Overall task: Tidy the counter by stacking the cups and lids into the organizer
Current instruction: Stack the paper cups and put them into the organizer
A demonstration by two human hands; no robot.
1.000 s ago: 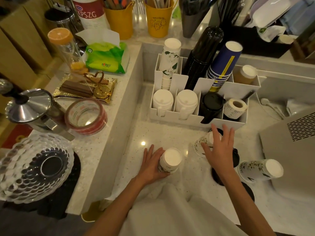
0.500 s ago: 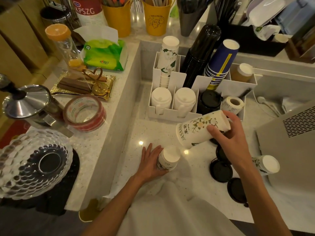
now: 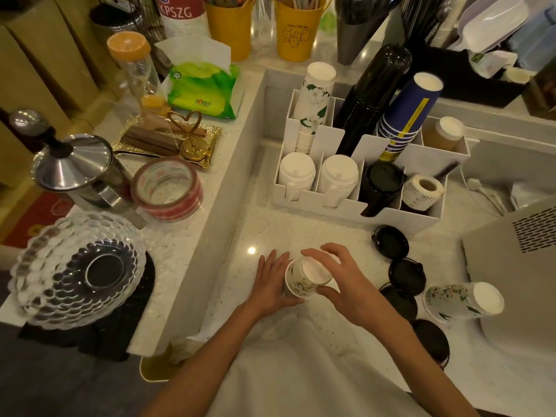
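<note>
At the centre of the pale speckled desk (image 3: 301,233), an upturned floral paper cup (image 3: 307,279) is gripped by both hands. It is clasped from nine o'clock by the left hand (image 3: 270,284), palm against its side, while the right hand (image 3: 346,281) is closed over it from three o'clock, fingers curled round the white base. Whether a second cup is nested beneath it cannot be told.

A second floral cup (image 3: 463,302) is seen lying on its side at three o'clock, well apart from the hands. Between the two, four black lids (image 3: 406,275) are scattered flat on the desk, running from one o'clock down to four o'clock.

At twelve o'clock the white organizer (image 3: 346,209) is stood against the raised ledge. Its front row is filled with two stacks of white lids (image 3: 317,176), a stack of black lids (image 3: 382,185) and a label roll (image 3: 422,191); the back row is occupied by a tall floral cup stack (image 3: 314,97), a black cup stack (image 3: 373,94), a blue cup stack (image 3: 409,112) and a brown cup (image 3: 445,133).

On the ledge at nine o'clock, a roll of printed tape (image 3: 167,188), a steel press pot (image 3: 75,170) and a glass dish (image 3: 75,269) are set out, with a green tissue pack (image 3: 204,91) at eleven o'clock.
</note>
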